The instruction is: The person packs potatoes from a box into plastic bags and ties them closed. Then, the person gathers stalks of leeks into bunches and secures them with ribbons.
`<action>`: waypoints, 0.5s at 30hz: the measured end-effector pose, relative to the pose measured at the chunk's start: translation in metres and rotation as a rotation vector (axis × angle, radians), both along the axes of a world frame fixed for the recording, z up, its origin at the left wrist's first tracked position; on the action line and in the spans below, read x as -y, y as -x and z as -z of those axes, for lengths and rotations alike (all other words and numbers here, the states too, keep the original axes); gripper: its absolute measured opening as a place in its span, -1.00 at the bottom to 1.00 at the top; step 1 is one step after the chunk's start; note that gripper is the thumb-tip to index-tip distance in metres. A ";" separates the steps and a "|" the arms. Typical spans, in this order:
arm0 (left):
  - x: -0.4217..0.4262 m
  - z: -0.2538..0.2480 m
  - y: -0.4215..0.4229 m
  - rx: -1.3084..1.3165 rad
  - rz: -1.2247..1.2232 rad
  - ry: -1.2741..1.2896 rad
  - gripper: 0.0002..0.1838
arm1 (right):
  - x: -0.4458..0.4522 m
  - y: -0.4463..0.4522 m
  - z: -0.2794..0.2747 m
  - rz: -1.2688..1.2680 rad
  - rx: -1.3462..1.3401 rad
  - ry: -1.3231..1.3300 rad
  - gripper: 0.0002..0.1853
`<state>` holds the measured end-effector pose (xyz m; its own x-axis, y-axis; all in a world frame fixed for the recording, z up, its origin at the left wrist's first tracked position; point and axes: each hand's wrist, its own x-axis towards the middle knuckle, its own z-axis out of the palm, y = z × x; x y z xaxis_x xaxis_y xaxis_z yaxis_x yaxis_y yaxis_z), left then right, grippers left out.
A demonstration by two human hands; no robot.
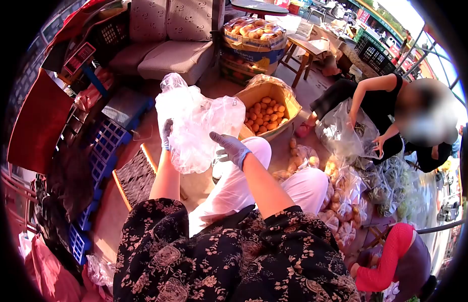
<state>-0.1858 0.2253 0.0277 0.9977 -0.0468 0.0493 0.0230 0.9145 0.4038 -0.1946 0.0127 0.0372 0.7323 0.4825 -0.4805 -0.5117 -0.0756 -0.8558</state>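
Note:
A bunch of crumpled clear plastic bags (193, 121) hangs in front of me. My left hand (166, 135), in a grey glove, grips its left side, the fingers partly hidden behind the plastic. Near the lower right edge of the plastic is my gloved right hand (231, 147), its thumb and fingers apart, holding nothing. Just beyond the plastic, an open cardboard box (289, 98) holds many small orange fruits (264, 116).
Filled bags of produce (344, 201) lie to my right. One person (375, 95) handles a clear bag there; another in red sleeves (387, 261) sits at lower right. A woven stool (136, 176), blue crates (105, 146) and a padded seat (173, 55) stand left.

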 end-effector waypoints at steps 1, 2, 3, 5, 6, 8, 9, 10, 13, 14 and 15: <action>-0.006 0.002 0.003 -0.017 -0.007 -0.055 -0.23 | 0.003 0.010 -0.006 0.114 -0.070 -0.107 0.25; -0.011 0.005 0.007 -0.039 -0.006 -0.121 -0.24 | 0.004 0.007 0.000 0.177 -0.178 -0.201 0.20; -0.016 0.011 0.010 -0.057 0.003 -0.185 -0.26 | 0.006 0.003 0.006 0.241 -0.285 -0.297 0.16; -0.026 0.024 0.024 -0.106 0.050 -0.352 -0.29 | 0.006 0.004 -0.002 0.174 -0.200 -0.620 0.10; -0.029 0.029 0.032 -0.124 0.086 -0.438 -0.30 | 0.005 0.005 -0.005 0.135 -0.154 -0.781 0.07; -0.032 0.036 0.047 -0.142 0.154 -0.598 -0.33 | -0.001 -0.001 -0.009 0.170 -0.057 -0.925 -0.04; -0.031 0.038 0.054 -0.144 0.189 -0.663 -0.34 | -0.003 -0.005 -0.014 0.185 -0.009 -0.994 -0.10; -0.032 0.039 0.058 -0.137 0.220 -0.724 -0.36 | -0.005 -0.008 -0.018 0.162 0.007 -0.992 -0.09; -0.031 0.037 0.067 -0.110 0.272 -0.859 -0.40 | -0.025 -0.018 -0.033 0.062 0.042 -0.992 -0.09; -0.032 0.037 0.069 -0.105 0.278 -0.893 -0.41 | -0.028 -0.020 -0.037 -0.016 0.012 -0.930 -0.17; -0.033 0.036 0.069 -0.097 0.277 -0.925 -0.43 | -0.035 -0.018 -0.045 -0.020 0.164 -0.793 -0.23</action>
<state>-0.2552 0.2579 -0.0080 0.9434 -0.2593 -0.2068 0.2606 0.1938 0.9458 -0.1767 0.0482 0.0824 0.7512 0.6484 0.1233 -0.3799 0.5775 -0.7226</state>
